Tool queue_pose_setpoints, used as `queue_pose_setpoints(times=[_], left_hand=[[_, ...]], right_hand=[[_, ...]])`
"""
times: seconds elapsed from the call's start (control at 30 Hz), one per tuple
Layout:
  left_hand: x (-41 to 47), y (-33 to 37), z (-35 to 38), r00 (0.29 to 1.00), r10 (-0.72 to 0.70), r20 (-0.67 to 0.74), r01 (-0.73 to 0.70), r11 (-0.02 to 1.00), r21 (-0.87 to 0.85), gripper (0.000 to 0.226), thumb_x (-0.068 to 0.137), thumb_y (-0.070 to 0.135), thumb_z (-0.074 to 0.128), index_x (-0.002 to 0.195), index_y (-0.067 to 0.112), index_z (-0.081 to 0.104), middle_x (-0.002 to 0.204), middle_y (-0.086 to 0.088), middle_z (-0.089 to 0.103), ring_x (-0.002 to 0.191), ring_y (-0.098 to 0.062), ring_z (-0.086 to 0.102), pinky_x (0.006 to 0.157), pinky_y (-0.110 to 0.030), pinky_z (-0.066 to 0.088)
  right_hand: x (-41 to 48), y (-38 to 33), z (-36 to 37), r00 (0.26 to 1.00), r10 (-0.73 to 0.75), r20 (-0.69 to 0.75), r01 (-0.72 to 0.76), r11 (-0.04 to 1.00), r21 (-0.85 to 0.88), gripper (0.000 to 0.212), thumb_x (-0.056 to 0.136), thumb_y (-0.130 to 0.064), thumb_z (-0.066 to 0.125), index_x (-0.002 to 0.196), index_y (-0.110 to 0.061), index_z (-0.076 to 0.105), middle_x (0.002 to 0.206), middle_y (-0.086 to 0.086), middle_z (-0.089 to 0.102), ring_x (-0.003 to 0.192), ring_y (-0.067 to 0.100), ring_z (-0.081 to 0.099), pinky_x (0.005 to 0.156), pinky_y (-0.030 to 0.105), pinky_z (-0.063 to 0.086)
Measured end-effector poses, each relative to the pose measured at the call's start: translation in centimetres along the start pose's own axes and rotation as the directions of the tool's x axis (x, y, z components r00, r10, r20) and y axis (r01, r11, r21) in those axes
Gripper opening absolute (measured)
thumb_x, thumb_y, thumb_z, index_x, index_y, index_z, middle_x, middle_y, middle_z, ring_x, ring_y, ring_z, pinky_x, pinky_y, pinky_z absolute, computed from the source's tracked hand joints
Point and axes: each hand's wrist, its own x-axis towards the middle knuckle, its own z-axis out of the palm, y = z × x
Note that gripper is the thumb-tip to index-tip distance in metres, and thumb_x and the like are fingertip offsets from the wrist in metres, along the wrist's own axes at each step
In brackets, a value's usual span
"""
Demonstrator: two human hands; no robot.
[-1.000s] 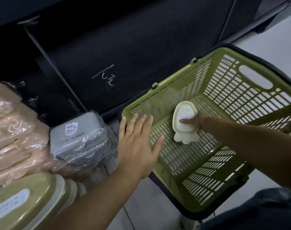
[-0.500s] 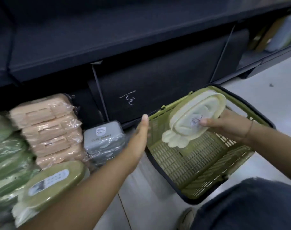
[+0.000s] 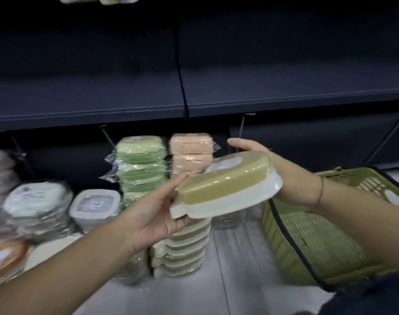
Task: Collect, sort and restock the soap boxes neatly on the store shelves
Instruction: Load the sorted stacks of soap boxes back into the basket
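Soap box [image 3: 228, 185] up in mid-air, olive lid over white base, tilted with the right end higher. Clasped at both ends. At the lower left end, left hand [image 3: 153, 214] palm-up, thumb laid along the lid's edge, fingers curled in under the white base: a firm hold. At the higher right end, right hand [image 3: 287, 178] wrapped round from behind, fingers stretched along the back of the lid, thumb out of sight behind the box. Grasping too, by the look of that wrap.

Hangs in front of the dark shelf [image 3: 284, 94], well above the stock on the floor [image 3: 239, 280]. Directly below, a stack of matching olive-and-white boxes [image 3: 184, 248], partly hidden by the left hand. Behind that, a green stack [image 3: 141, 169] in clear wrap, with a peach stack [image 3: 190, 153] just beside it on the right, both at the foot of the shelving. Further left, a square grey-white box [image 3: 95, 205], then a pile of pale round ones [image 3: 38, 208], badly blurred. Down in the bottom-left corner, an orange-lidded box [image 3: 5, 258], blurred as well.

Over on the right, green basket [image 3: 330, 235] on the floor beneath the right forearm, black handle draped down across its side.
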Motion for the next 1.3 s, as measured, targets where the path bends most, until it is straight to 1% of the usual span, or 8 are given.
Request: queue_pose_setpoints(times=[0.1, 0.2, 0.4, 0.5, 0.6, 0.67, 0.97, 1.3], left_hand=[[-0.8, 1.0, -2.9, 0.978, 0.142, -0.151, -0.143, 0.99, 0.005, 0.047, 0.073, 0.027, 0.069, 0.115, 0.006, 0.066, 0.092, -0.009, 0.074, 0.072, -0.019, 0.072, 0.056, -0.03, 0.06], [-0.5, 1.3, -5.6, 0.93, 0.272, -0.247, -0.239, 0.959, 0.155, 0.064, 0.069, 0.033, 0.074, 0.124, 0.004, 0.061, 0.094, -0.008, 0.074, 0.074, -0.017, 0.07, 0.06, -0.032, 0.057], [-0.7, -0.9, -9.3, 0.881, 0.412, -0.233, -0.259, 0.832, 0.491, 0.093, 0.06, 0.055, 0.083, 0.139, 0.024, 0.046, 0.126, 0.003, 0.065, 0.115, -0.019, 0.063, 0.102, -0.042, 0.047], [-0.8, -2.4, -12.7, 0.869, 0.476, -0.136, -0.093, 0.427, 0.899, 0.086, 0.083, 0.073, 0.04, 0.152, 0.024, 0.029, 0.153, 0.004, 0.036, 0.142, -0.016, 0.032, 0.114, -0.037, 0.03], [-0.5, -4.0, -17.1, 0.939, 0.311, -0.149, 0.184, -0.087, 0.979, 0.141, 0.041, 0.099, -0.019, 0.157, 0.023, 0.007, 0.164, 0.004, -0.001, 0.15, -0.014, -0.005, 0.12, -0.038, 0.0], [-0.6, -4.9, -18.7, 0.956, 0.223, -0.19, 0.24, -0.224, 0.945, 0.153, 0.026, 0.096, -0.03, 0.157, 0.024, 0.001, 0.164, 0.002, -0.011, 0.149, -0.015, -0.015, 0.119, -0.038, -0.007], [-0.2, -6.5, -20.9, 0.956, 0.163, -0.243, 0.284, -0.314, 0.906, 0.151, 0.025, 0.098, -0.027, 0.156, 0.026, -0.007, 0.162, 0.002, -0.018, 0.148, -0.016, -0.019, 0.117, -0.034, -0.01], [1.6, -3.9, -15.4, 0.865, 0.483, -0.136, 0.249, -0.177, 0.952, 0.079, 0.091, 0.066, 0.032, 0.155, 0.02, 0.019, 0.161, -0.002, 0.02, 0.146, -0.022, 0.023, 0.116, -0.039, 0.021]], right_hand=[[0.8, 1.1, 2.5, 0.98, 0.148, 0.133, -0.199, 0.768, 0.609, 0.09, 0.06, 0.029, 0.052, 0.138, -0.016, 0.049, 0.128, 0.015, 0.06, 0.106, 0.025, 0.067, 0.083, 0.041, 0.058], [2.2, 1.8, 3.7, 0.947, 0.23, 0.223, -0.312, 0.511, 0.801, 0.085, 0.055, 0.011, 0.071, 0.136, -0.004, 0.05, 0.134, 0.025, 0.05, 0.12, 0.039, 0.056, 0.087, 0.057, 0.053], [4.7, 5.4, 8.0, 0.835, 0.549, -0.044, -0.457, 0.736, 0.499, 0.048, 0.079, -0.021, 0.069, 0.122, -0.003, 0.056, 0.096, 0.011, 0.071, 0.083, 0.022, 0.068, 0.065, 0.033, 0.061], [6.0, 7.9, 8.6, 0.774, 0.604, -0.191, -0.453, 0.738, 0.5, 0.039, 0.087, -0.015, 0.068, 0.123, -0.005, 0.056, 0.1, 0.011, 0.069, 0.084, 0.02, 0.064, 0.057, 0.027, 0.059], [7.1, 9.7, 7.9, 0.702, 0.663, -0.26, -0.472, 0.706, 0.528, 0.036, 0.088, -0.017, 0.068, 0.121, -0.008, 0.058, 0.095, 0.009, 0.067, 0.079, 0.019, 0.061, 0.048, 0.023, 0.056], [7.3, 10.4, 7.9, 0.675, 0.695, -0.249, -0.488, 0.673, 0.556, 0.03, 0.089, -0.017, 0.066, 0.117, -0.008, 0.059, 0.092, 0.009, 0.066, 0.077, 0.018, 0.06, 0.047, 0.022, 0.055], [7.4, 10.6, 8.1, 0.772, 0.447, -0.451, -0.552, 0.824, -0.129, 0.047, 0.089, -0.045, 0.063, 0.119, -0.009, 0.064, 0.109, 0.003, 0.064, 0.096, 0.018, 0.056, 0.083, 0.03, 0.043], [6.3, 11.2, 6.1, 0.785, 0.44, -0.436, -0.545, 0.825, -0.148, 0.065, 0.086, -0.059, 0.057, 0.128, -0.01, 0.058, 0.127, 0.003, 0.06, 0.113, 0.02, 0.054, 0.094, 0.033, 0.042]])
